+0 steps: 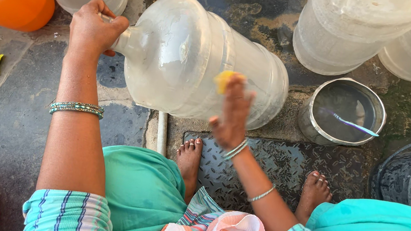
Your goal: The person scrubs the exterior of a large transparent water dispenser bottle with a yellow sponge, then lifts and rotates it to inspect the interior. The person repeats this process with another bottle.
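Hands work one large clear water jug lying on its side: the left hand is closed around its neck, the right hand presses a yellow scrubber against its wall. Just beside it stands a steel pot of water.

Striped turquoise sleeves, green skirt, beaded bangles on left wrist, thin bangles on right, toe rings, bare feet.

An outdoor washing yard: wet stone floor, large clear water jugs at twelve o'clock, a steel pot and a dark bucket at three.
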